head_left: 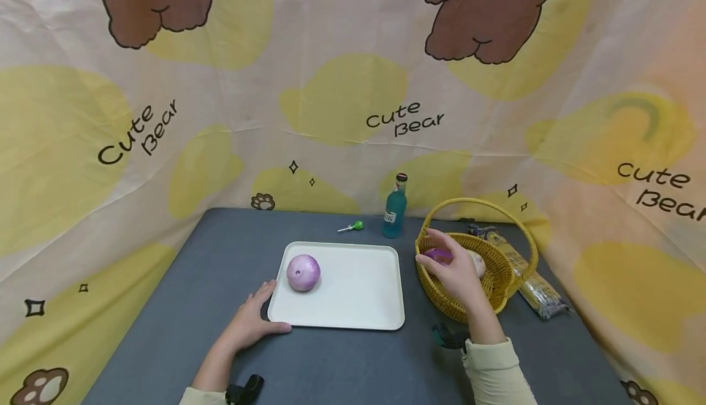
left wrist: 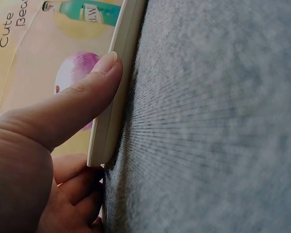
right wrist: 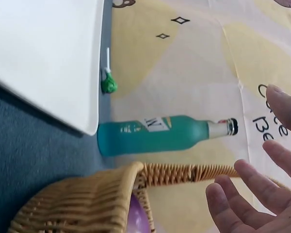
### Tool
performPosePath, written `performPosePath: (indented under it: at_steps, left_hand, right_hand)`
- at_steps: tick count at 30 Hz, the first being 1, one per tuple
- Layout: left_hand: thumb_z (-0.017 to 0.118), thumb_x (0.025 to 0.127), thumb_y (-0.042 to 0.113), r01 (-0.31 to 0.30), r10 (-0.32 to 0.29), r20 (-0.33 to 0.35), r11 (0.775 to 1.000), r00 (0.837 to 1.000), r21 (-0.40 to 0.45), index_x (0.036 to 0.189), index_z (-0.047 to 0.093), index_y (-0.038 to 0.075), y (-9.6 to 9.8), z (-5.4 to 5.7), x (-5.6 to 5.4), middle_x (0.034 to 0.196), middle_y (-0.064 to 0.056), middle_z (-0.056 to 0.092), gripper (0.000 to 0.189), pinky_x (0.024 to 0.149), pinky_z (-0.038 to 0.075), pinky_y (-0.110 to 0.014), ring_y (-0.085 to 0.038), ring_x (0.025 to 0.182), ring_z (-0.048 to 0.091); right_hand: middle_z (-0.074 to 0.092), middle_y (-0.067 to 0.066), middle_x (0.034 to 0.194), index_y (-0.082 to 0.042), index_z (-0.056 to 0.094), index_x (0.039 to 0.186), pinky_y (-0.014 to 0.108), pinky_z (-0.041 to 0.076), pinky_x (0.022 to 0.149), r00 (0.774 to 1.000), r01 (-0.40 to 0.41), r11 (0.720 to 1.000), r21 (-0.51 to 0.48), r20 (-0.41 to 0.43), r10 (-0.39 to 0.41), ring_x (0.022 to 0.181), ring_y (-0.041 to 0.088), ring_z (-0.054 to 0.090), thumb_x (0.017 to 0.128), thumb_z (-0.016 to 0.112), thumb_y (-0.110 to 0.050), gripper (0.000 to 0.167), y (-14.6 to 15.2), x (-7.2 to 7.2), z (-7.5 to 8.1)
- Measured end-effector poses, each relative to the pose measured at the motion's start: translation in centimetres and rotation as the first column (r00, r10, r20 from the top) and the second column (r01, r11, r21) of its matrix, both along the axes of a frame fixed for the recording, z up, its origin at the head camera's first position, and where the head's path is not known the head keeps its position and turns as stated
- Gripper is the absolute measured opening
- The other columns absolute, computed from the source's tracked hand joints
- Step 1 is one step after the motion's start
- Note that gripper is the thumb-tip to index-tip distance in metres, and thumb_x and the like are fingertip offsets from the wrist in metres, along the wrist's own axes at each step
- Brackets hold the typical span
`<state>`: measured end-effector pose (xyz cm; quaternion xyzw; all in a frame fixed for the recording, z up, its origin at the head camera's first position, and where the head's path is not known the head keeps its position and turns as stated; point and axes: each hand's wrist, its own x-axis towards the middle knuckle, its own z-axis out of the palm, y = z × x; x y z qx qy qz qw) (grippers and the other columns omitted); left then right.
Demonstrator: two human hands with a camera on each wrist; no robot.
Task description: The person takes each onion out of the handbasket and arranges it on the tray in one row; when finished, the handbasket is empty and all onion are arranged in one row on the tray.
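Note:
My left hand [head_left: 250,319] rests at the near left corner of a white tray [head_left: 353,295]. Its thumb lies along the front edge, pressing the rim in the left wrist view, while the fingers touch the left side. A purple onion [head_left: 303,272] sits on the tray's left part. Over a yellow wicker basket [head_left: 499,270], my right hand [head_left: 455,270] hovers with spread, slightly bent fingers and nothing between them. Inside the basket lie a purple thing [right wrist: 138,216], partly hidden, and a whitish rounded thing [head_left: 477,264] partly behind the hand.
Behind the tray lies a green lollipop [head_left: 357,225], with a blue-green bottle [head_left: 394,209] standing to its right. A long clear-and-yellow packet [head_left: 537,285] lies right of the basket, whose handle [head_left: 480,200] arches upward. A printed cloth hangs behind the table.

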<state>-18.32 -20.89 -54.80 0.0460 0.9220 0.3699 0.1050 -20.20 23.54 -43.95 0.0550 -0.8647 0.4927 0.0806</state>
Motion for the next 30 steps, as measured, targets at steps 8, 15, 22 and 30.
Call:
performPosePath:
  at_steps: [8, 15, 22, 30]
  left_hand:
    - [0.090, 0.069, 0.048, 0.012, -0.012, -0.001, 1.000, 1.000, -0.006, 0.160, 0.026, 0.007, 0.1, 0.3, 0.4, 0.164, -0.026, 0.021, 0.118, 0.113, 0.014, -0.077, -0.062, 0.146, 0.011]
    - [0.090, 0.069, 0.048, 0.005, -0.005, 0.003, 1.000, 1.000, 0.011, 0.160, 0.025, 0.007, 0.0, 0.3, 0.3, 0.165, -0.026, 0.020, 0.119, 0.114, 0.014, -0.076, -0.061, 0.147, 0.010]
    - [0.091, 0.069, 0.047, 0.026, -0.026, -0.036, 1.000, 0.999, 0.001, 0.159, 0.027, 0.004, -0.2, 0.4, 0.3, 0.163, -0.027, 0.023, 0.118, 0.114, 0.016, -0.076, -0.061, 0.146, 0.013]
    - [0.090, 0.070, 0.047, 0.017, -0.017, -0.025, 1.000, 1.000, 0.009, 0.160, 0.027, 0.005, -0.1, 0.4, 0.4, 0.164, -0.026, 0.022, 0.118, 0.114, 0.016, -0.075, -0.061, 0.146, 0.012]
  right_hand:
    - [0.053, 0.020, 0.146, -0.011, 0.049, 0.148, 0.059, 0.047, 0.105, 1.000, 0.029, 1.000, -0.002, 0.010, -0.029, 0.130, 0.042, 0.052, 0.092, 0.075, -0.035, 0.066, 2.7, 0.0, -0.9]
    - [0.050, 0.023, 0.148, -0.014, 0.048, 0.150, 0.061, 0.047, 0.104, 0.996, 0.076, 0.997, -0.009, 0.052, -0.075, 0.131, 0.045, 0.054, 0.092, 0.074, -0.036, 0.067, 4.7, 0.0, -1.3]
    - [0.042, 0.021, 0.156, -0.013, 0.041, 0.154, 0.062, 0.038, 0.111, 0.993, 0.107, 0.993, -0.053, 0.054, -0.104, 0.142, 0.043, 0.040, 0.094, 0.074, -0.031, 0.071, 6.0, -0.2, -1.5]
    - [0.035, 0.024, 0.160, -0.011, 0.040, 0.155, 0.063, 0.033, 0.115, 0.977, 0.186, 0.983, 0.002, 0.109, -0.185, 0.145, 0.046, 0.034, 0.093, 0.074, -0.031, 0.074, 7.1, -1.0, -2.0]
